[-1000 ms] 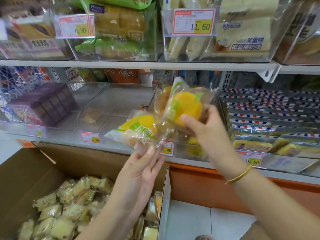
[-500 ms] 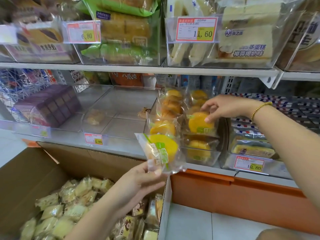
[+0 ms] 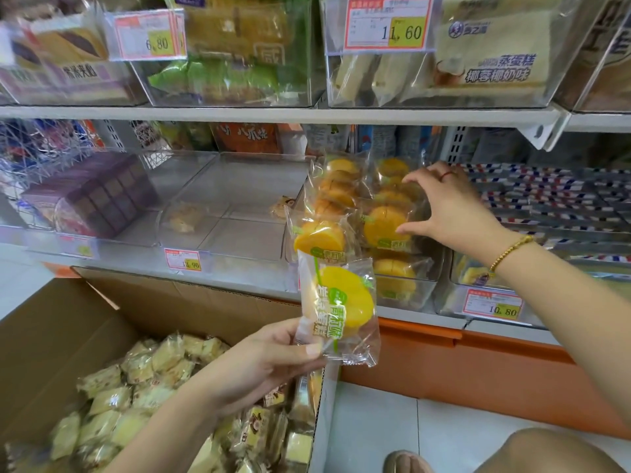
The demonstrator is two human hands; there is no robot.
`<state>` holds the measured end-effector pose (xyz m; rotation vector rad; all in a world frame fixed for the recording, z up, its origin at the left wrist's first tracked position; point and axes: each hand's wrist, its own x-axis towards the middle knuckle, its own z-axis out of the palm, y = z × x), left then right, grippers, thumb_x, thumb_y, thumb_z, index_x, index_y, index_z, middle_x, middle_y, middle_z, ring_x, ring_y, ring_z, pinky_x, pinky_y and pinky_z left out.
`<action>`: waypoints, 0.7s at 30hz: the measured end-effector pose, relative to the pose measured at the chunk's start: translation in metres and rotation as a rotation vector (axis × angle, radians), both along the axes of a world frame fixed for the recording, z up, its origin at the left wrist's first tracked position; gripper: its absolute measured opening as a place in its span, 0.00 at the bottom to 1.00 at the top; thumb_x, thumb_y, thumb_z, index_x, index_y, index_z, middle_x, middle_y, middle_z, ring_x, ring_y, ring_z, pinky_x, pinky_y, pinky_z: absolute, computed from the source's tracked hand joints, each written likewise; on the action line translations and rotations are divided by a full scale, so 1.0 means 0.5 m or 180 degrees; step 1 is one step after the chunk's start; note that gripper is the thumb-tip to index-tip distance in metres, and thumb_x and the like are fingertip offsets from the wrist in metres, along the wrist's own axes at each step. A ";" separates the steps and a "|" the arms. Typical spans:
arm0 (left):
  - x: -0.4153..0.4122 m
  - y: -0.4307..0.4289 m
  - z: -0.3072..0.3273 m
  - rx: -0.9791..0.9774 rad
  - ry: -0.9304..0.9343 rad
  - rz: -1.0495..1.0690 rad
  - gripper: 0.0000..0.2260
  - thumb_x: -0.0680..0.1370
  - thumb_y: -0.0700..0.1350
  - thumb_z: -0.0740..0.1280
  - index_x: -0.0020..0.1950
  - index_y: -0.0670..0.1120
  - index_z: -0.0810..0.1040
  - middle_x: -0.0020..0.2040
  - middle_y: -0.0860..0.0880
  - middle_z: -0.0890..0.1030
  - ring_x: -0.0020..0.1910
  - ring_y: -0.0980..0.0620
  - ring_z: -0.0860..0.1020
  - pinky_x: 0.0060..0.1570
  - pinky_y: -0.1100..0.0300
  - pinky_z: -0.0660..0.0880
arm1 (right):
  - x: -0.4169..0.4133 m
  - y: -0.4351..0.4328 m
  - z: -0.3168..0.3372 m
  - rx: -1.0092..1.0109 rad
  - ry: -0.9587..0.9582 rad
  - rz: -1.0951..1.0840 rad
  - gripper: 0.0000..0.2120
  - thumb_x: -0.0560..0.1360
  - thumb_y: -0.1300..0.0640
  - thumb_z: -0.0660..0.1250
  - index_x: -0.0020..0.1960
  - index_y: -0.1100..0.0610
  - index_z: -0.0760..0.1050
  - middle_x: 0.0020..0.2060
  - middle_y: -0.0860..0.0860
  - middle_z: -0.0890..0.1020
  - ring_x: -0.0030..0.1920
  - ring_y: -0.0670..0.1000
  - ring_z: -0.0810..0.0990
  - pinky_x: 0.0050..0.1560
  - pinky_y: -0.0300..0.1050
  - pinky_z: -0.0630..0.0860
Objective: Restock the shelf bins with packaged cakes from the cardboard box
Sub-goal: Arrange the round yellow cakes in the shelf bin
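Observation:
My left hand point(image 3: 263, 367) pinches the lower edge of a clear packet holding a yellow cake point(image 3: 341, 305), upright in front of the shelf edge. My right hand point(image 3: 447, 206) reaches into a clear shelf bin point(image 3: 406, 298) with spread fingers, the thumb and fingertips touching the yellow cake packets point(image 3: 382, 227) stacked there. It grips nothing. The open cardboard box point(image 3: 44, 336) at the lower left holds several pale wrapped cakes point(image 3: 136, 387).
A clear bin point(image 3: 235, 240) left of the yellow cakes holds only one or two small packets. Purple boxes point(image 3: 92, 196) stand further left. Bins of wrapped cakes fill the upper shelf point(image 3: 307, 114). Striped packets point(image 3: 553, 199) lie at the right. An orange base point(image 3: 444, 363) runs below.
My right hand has let go of its cake packet in the bin and now hovers spread over the stack. My left hand has turned its packet upright and stayed in front of the shelf.

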<state>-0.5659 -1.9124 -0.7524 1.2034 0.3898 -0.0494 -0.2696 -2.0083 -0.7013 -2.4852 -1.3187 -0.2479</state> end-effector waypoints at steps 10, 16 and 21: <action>0.018 0.003 0.002 0.0332 -0.0091 -0.0091 0.05 0.72 0.43 0.69 0.45 0.48 0.84 0.61 0.43 0.80 0.66 0.42 0.73 0.71 0.46 0.65 | -0.008 -0.025 -0.041 0.0519 -0.0257 0.0365 0.12 0.73 0.53 0.71 0.39 0.52 0.68 0.35 0.46 0.75 0.36 0.47 0.74 0.35 0.39 0.67; 0.089 -0.027 0.000 -0.0010 -0.0347 0.0276 0.18 0.75 0.40 0.68 0.59 0.30 0.71 0.64 0.45 0.78 0.66 0.49 0.75 0.68 0.54 0.70 | -0.014 -0.032 -0.004 0.0662 0.4019 0.0066 0.24 0.74 0.42 0.65 0.58 0.60 0.74 0.52 0.57 0.81 0.51 0.54 0.83 0.47 0.46 0.82; 0.201 -0.089 -0.005 0.0336 -0.0664 0.0556 0.15 0.78 0.42 0.64 0.66 0.45 0.74 0.62 0.52 0.80 0.64 0.56 0.75 0.65 0.58 0.71 | -0.006 -0.057 0.011 0.0186 0.5016 0.0774 0.23 0.73 0.51 0.68 0.65 0.58 0.72 0.57 0.57 0.81 0.48 0.54 0.84 0.43 0.44 0.81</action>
